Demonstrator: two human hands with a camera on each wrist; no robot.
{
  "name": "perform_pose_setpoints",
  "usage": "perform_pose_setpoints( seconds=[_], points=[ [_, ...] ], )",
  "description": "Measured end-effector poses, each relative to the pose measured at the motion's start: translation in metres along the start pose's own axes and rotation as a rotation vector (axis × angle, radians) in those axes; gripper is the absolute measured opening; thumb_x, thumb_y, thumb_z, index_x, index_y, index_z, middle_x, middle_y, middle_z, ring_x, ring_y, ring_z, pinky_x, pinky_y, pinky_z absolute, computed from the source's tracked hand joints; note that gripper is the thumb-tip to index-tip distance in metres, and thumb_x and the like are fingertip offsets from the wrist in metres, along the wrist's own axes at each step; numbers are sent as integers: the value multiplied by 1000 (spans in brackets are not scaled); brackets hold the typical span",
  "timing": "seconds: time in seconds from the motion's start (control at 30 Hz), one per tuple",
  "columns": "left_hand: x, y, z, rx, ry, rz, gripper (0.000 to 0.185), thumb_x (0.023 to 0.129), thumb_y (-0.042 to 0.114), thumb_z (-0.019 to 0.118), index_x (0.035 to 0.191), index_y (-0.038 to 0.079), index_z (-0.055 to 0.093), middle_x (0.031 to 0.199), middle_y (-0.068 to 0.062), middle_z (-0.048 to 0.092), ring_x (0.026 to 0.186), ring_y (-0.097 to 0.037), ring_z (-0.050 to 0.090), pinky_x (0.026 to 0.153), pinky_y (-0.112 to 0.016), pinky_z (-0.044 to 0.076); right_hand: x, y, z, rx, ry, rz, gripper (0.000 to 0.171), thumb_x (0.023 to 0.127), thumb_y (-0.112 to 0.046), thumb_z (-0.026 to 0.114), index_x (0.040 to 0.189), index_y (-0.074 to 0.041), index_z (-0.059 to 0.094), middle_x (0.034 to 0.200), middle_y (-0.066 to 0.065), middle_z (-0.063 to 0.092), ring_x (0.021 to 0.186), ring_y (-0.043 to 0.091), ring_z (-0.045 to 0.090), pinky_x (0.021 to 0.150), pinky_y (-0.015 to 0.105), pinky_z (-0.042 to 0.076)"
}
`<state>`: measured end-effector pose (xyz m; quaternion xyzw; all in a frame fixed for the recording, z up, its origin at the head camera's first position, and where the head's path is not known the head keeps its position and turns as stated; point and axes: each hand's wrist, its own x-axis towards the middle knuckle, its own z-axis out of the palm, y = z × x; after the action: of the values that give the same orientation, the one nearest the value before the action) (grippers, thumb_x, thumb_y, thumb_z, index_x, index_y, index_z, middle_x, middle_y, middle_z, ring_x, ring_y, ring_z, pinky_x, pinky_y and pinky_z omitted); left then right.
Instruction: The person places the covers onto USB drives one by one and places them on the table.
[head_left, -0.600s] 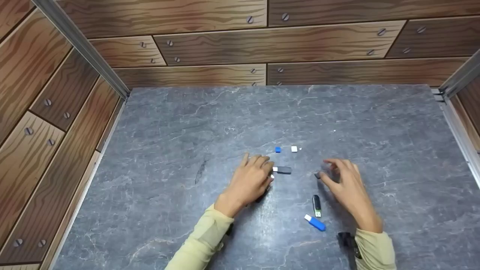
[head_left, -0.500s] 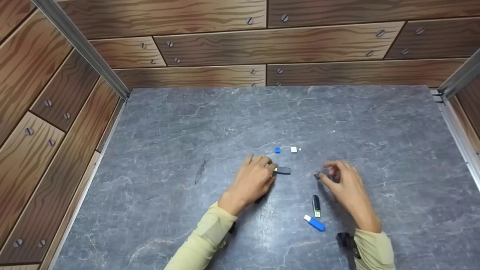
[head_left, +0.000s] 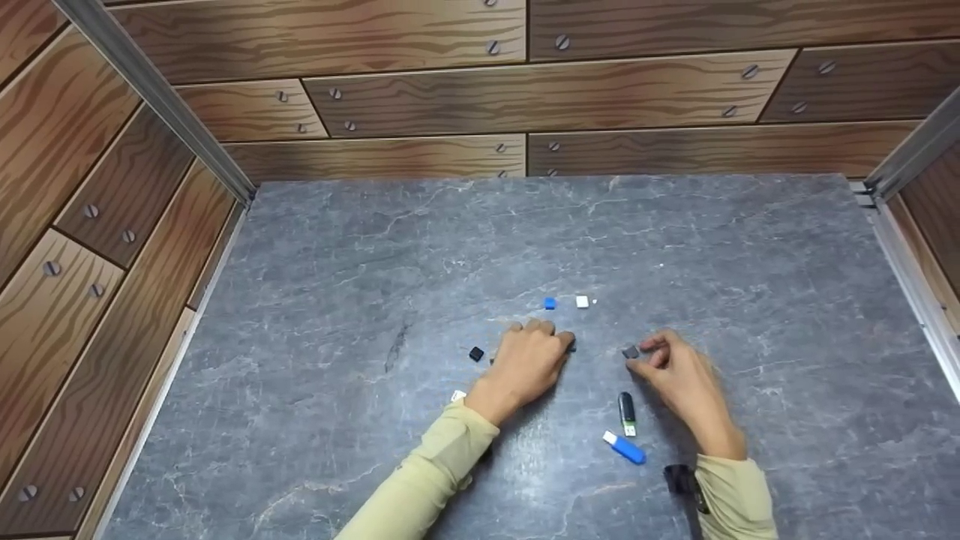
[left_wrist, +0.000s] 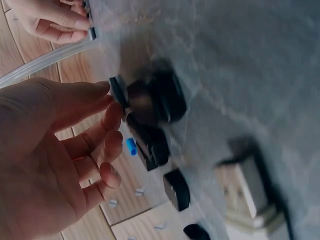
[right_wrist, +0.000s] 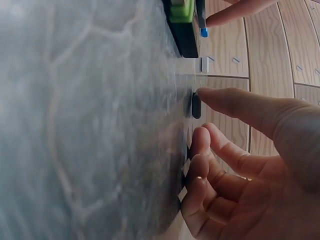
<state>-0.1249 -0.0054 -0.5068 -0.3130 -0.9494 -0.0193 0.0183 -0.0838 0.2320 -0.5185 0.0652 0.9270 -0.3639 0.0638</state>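
In the head view my left hand (head_left: 529, 367) reaches over the dark grey USB stick (head_left: 571, 344). The left wrist view shows its thumb and index finger pinching that stick (left_wrist: 118, 93). My right hand (head_left: 679, 375) curves around a small dark grey cap (head_left: 630, 352) on the table. In the right wrist view the thumb touches one end of the cap (right_wrist: 196, 105), and a narrow gap shows before the index fingertip. Near the right wrist lie a black USB stick (head_left: 627, 409) with a green part and a blue USB stick (head_left: 626, 448).
A blue cap (head_left: 550, 303) and a white cap (head_left: 582, 301) sit beyond the hands. Left of the left hand is a black cap (head_left: 476, 353); a white piece (head_left: 458, 395) is partly hidden by the sleeve. Wood-patterned panels (head_left: 420, 105) border the marbled table (head_left: 337, 262).
My left hand has moved right onto the dark grey USB stick, uncovering the black cap and white piece. The right thumb and index finger have shifted closer around the grey cap.
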Motion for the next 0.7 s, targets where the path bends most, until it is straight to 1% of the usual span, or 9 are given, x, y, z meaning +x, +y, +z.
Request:
perform_pose_setpoints(
  seconds=[0.13, 0.33, 0.43, 0.5, 0.6, 0.7],
  points=[
    [1, 5, 2, 37, 5, 2, 20, 107, 28, 58, 115, 24, 75, 98, -1, 73, 90, -20, 68, 72, -32, 51, -1, -2, 0, -28, 0, 11, 39, 96, -29, 78, 121, -1, 66, 84, 5, 67, 67, 15, 52, 63, 30, 39],
    [0, 11, -1, 53, -2, 10, 23, 107, 29, 56, 115, 27, 77, 105, 0, 72, 96, -20, 66, 78, -33, 49, -1, -4, -1, -63, 23, -8, 36, 96, -28, 79, 120, -3, 68, 80, 4, 68, 65, 15, 51, 61, 30, 38],
    [-3, 13, -2, 57, 4, 15, 23, 107, 31, 57, 116, 27, 78, 105, 0, 71, 97, -20, 65, 78, -34, 47, 0, -5, 0, -68, 32, -25, 33, 95, -26, 79, 118, -4, 69, 78, 4, 68, 65, 15, 51, 61, 30, 38],
    [-4, 13, -2, 62, 24, 21, 22, 107, 32, 58, 116, 27, 78, 103, 1, 69, 96, -19, 64, 78, -34, 45, 0, -6, 1, -69, 37, -34, 32, 95, -25, 79, 117, -5, 70, 78, 4, 67, 65, 15, 51, 61, 30, 38],
    [-4, 13, 1, 69, 73, 19, 20, 105, 30, 60, 115, 25, 76, 102, 1, 69, 96, -20, 65, 77, -34, 43, 1, -6, 2, -69, 41, -43, 30, 94, -23, 80, 116, -5, 70, 77, 3, 67, 67, 16, 53, 63, 31, 39],
    [-2, 14, 5, 72, 110, -21, 18, 101, 34, 66, 110, 21, 74, 104, 1, 68, 98, -20, 63, 79, -35, 42, 1, -4, 4, -63, 35, -43, 29, 94, -21, 79, 115, -4, 71, 79, 4, 68, 69, 16, 54, 65, 31, 40]
  ],
)
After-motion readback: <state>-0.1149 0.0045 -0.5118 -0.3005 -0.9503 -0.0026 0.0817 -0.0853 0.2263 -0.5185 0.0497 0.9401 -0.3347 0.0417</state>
